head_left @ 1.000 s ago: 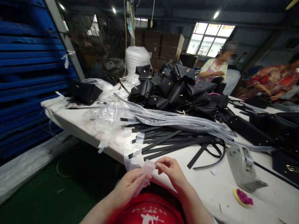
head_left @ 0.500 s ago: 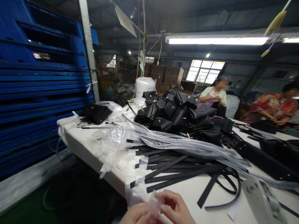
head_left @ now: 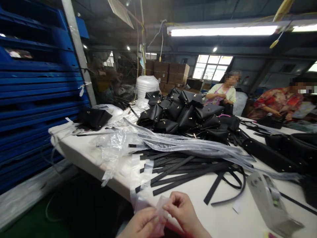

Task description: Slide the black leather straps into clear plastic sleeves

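Observation:
At the near edge of the table, my left hand [head_left: 145,222] pinches a thin, translucent plastic sleeve [head_left: 160,211]. My right hand [head_left: 182,209] grips the same sleeve near its upper end, thumb and fingers pressed together. Flat strips of clear plastic [head_left: 135,175] lie just beyond my hands on the table edge. Several black straps [head_left: 173,185] are spread in front of them, some crossing each other. Long clear sleeves [head_left: 178,143] lie across the far ends of the straps.
A heap of black bags [head_left: 183,112] rises mid-table. A tape dispenser [head_left: 269,201] stands at right. Crumpled plastic [head_left: 114,145] lies at left, near another black bag [head_left: 92,118]. Blue pallets [head_left: 37,99] are stacked beyond the left edge. Two people [head_left: 223,91] work across the table.
The view has turned and shifted, so the table's things sit further left and higher. My hands have come up a little, still on the plastic sleeve, and more of the tape dispenser shows.

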The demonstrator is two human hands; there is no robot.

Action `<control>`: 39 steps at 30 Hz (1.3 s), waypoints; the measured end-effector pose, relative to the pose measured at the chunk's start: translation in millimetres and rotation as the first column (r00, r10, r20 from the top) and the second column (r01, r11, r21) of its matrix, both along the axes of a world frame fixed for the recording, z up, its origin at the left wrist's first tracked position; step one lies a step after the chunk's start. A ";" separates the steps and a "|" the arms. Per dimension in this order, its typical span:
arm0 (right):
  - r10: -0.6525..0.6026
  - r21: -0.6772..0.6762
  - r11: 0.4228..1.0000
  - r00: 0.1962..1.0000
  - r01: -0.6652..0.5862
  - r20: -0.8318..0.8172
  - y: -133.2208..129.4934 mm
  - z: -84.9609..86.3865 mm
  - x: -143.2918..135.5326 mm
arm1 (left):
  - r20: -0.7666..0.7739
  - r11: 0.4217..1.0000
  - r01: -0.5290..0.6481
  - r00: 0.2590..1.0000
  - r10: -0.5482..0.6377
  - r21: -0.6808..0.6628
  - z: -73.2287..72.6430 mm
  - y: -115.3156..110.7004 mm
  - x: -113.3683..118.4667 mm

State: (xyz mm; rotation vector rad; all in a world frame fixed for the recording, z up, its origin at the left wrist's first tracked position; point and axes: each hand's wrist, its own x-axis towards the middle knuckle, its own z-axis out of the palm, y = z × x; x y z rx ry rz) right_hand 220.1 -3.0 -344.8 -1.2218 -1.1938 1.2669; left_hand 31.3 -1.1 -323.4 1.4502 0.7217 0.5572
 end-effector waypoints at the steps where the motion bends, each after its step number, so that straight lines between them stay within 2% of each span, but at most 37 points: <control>1: 0.006 -0.008 1.000 1.000 -0.006 0.001 -1.9 2.5 -1.4 | -0.006 1.000 0.012 1.000 -0.012 -0.015 4.1 -1.3 0.9; 3: 0.006 -0.005 1.000 1.000 -0.006 0.009 -4.3 5.2 -3.1 | -0.018 0.999 0.041 0.999 -0.042 -0.022 9.5 -0.8 4.1; 6: -0.017 0.022 1.000 0.999 0.017 0.027 -4.6 5.6 -0.6 | -0.049 0.997 0.068 0.997 -0.067 0.030 8.7 3.5 8.4; 10: 0.105 0.033 0.994 0.994 -0.103 -0.043 -4.2 8.0 10.7 | -0.037 1.000 0.020 0.999 -0.021 -0.020 1.1 6.1 6.8; 13: 0.121 0.040 0.992 0.993 -0.120 -0.009 -4.4 11.1 17.7 | -0.034 0.999 0.001 0.999 -0.003 -0.050 1.4 6.8 3.0; 16: 0.102 0.037 0.994 0.994 -0.104 0.047 -3.7 12.5 18.4 | -0.107 0.998 0.056 0.993 -0.052 0.039 8.5 7.0 0.9; 18: 0.113 0.011 0.994 0.993 -0.113 0.021 -2.8 12.2 15.4 | -0.143 0.987 0.125 0.984 -0.111 0.099 12.6 6.1 1.3; 20: 0.130 -0.025 0.991 0.992 -0.130 -0.009 -2.1 11.0 11.3 | -0.144 0.981 0.165 0.978 -0.150 0.100 12.5 4.6 2.9; 22: 0.084 -0.006 0.996 0.996 -0.084 0.022 -2.3 10.8 8.5 | -0.128 0.990 0.134 0.984 -0.128 0.043 7.6 3.4 4.7; 25: -0.088 0.172 0.983 0.988 0.066 0.126 -5.7 16.0 9.0 | -0.133 0.998 0.056 0.990 -0.054 0.008 -1.7 4.2 5.9; 26: -0.101 0.229 0.971 0.982 0.062 0.162 -7.6 19.3 10.0 | -0.142 0.998 0.053 0.989 -0.049 0.028 -3.6 5.1 5.7; 27: -0.067 0.265 0.964 0.977 0.011 0.202 -9.6 22.9 10.8 | -0.150 0.996 0.064 0.987 -0.054 0.059 -4.6 6.0 5.5; 30: 0.176 0.252 0.931 0.930 -0.263 0.321 -14.6 31.4 11.0 | -0.176 0.979 0.106 0.981 -0.076 0.171 -3.0 7.5 4.9; 32: 0.224 0.233 0.919 0.906 -0.319 0.358 -15.7 31.9 8.9 | -0.209 0.966 0.134 0.974 -0.087 0.220 -0.3 6.4 5.1; 35: 0.128 0.252 0.942 0.931 -0.222 0.342 -14.3 25.7 4.3 | -0.228 0.961 0.141 0.970 -0.086 0.237 4.0 2.3 5.8; 39: 0.028 0.256 0.961 0.960 -0.102 0.279 -11.8 16.1 -2.3 | -0.244 0.968 0.089 0.969 -0.030 0.234 7.2 -3.5 5.7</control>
